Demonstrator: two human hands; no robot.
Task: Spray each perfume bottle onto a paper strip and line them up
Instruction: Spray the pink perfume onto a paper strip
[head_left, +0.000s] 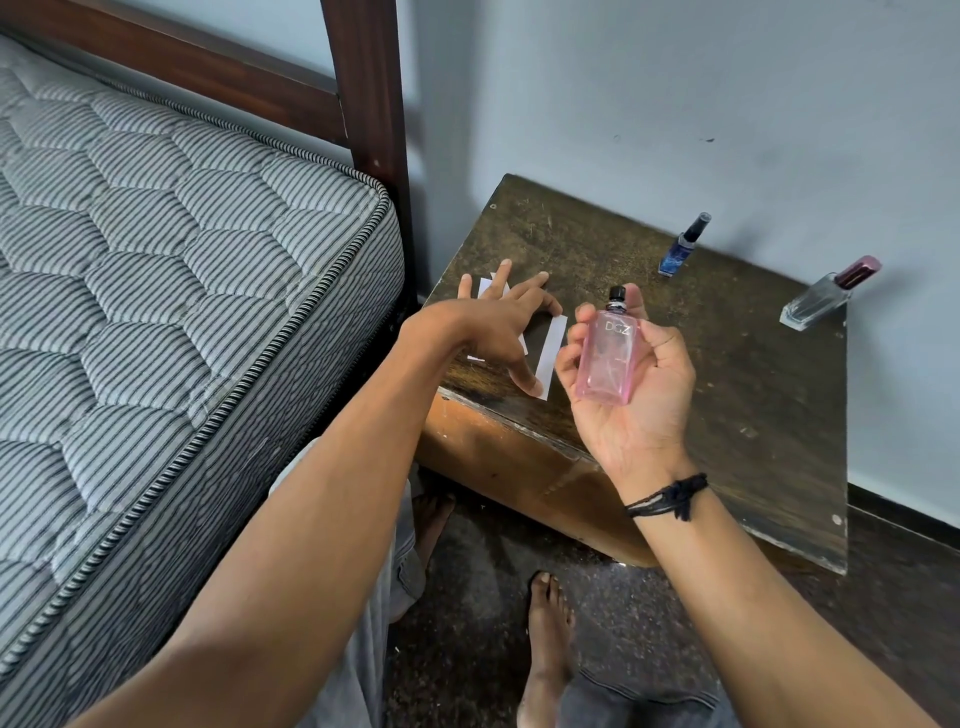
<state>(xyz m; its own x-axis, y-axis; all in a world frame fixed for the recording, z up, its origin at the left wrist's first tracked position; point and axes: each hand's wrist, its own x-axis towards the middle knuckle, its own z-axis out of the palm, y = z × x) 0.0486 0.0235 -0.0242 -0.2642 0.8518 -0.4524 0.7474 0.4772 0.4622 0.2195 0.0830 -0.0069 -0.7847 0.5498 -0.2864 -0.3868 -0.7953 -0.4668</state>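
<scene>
My right hand (639, 395) holds a pink glass perfume bottle (608, 358) upright in its palm, black spray top up, above the front of the dark wooden table (727, 374). My left hand (506, 325) is spread flat over several white paper strips (551, 356) at the table's left front corner, thumb pressing the nearest strip; the hand hides most of the others. A blue perfume bottle (680, 249) stands at the back of the table. A clear bottle with a maroon cap (826, 293) stands at the back right corner.
A striped mattress (171, 291) on a dark wooden bed frame (363, 98) lies close on the left. A pale wall (675, 93) runs behind the table. My bare feet (545, 644) rest on the dark floor below.
</scene>
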